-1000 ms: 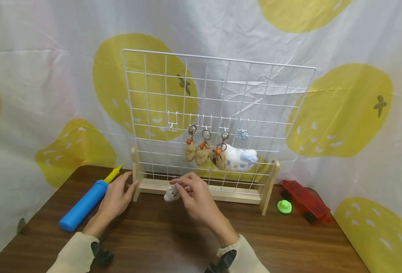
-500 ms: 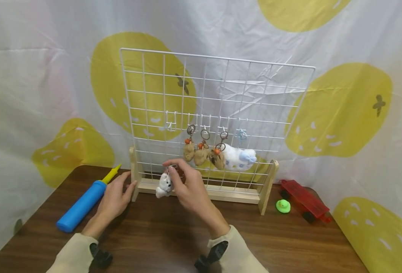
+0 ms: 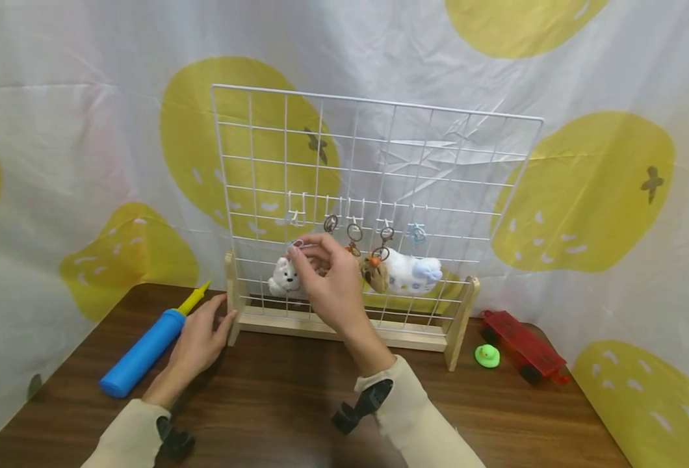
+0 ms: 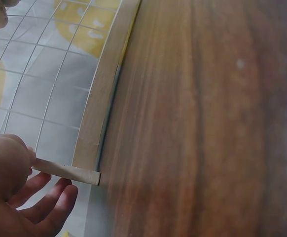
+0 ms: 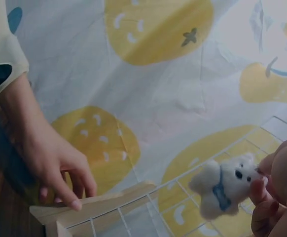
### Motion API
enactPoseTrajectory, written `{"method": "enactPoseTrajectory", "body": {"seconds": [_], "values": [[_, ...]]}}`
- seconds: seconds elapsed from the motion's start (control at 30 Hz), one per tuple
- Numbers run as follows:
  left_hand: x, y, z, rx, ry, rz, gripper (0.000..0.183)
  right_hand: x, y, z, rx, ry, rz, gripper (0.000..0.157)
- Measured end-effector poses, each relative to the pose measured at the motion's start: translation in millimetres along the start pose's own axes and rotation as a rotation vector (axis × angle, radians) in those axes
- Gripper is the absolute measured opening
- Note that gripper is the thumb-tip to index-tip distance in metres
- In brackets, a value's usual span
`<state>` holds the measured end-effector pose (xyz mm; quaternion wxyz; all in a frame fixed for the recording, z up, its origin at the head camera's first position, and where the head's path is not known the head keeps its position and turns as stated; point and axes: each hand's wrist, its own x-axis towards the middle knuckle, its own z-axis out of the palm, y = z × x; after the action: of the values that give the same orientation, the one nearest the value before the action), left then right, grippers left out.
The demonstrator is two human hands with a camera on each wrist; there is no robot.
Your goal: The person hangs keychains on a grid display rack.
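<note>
My right hand (image 3: 334, 279) pinches the loop of a small white plush bear keychain (image 3: 286, 275) between thumb and fingertips. The bear hangs in front of the white wire grid rack (image 3: 265, 156), below a free hook (image 3: 295, 218) at the left. A blue bow shows on the plush bear (image 5: 226, 185) in the right wrist view. My left hand (image 3: 199, 335) holds the wooden side post (image 3: 231, 292) of the rack, thumb on one side and fingers on the other. Brown plush keychains (image 3: 375, 275) hang to the right, partly hidden behind my right hand.
A white plush cat head (image 3: 411, 273) with a light blue bow hangs farthest right. On the table (image 3: 251, 403) lie a blue and yellow hand pump (image 3: 144, 351) at left, and a green toy duck (image 3: 487, 355) and a red toy cart (image 3: 526, 344) at right.
My right hand has lifted the plush bear from near the rack's base toward the left hook, and now covers some brown keychains. My left hand stays on the post.
</note>
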<state>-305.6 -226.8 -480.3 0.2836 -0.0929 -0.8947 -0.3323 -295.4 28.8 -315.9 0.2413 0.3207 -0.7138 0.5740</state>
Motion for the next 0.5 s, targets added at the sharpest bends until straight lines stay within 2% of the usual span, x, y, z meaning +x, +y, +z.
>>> {"method": "enactPoseTrajectory", "body": {"seconds": [0.13,0.37,0.5], "values": [[-0.1,0.1,-1.2,-0.015,-0.009,-0.004,0.036,11,-4,1.3,-0.04,0.018,-0.008,0.016],[1.4,-26.7,13.5,-0.034,0.033,0.042,0.039,27,-11,6.1,-0.141,0.041,0.024,0.02],[1.5,-28.6,15.2,-0.036,0.037,0.047,0.039,32,-12,9.2,-0.167,0.054,0.04,0.021]]}}
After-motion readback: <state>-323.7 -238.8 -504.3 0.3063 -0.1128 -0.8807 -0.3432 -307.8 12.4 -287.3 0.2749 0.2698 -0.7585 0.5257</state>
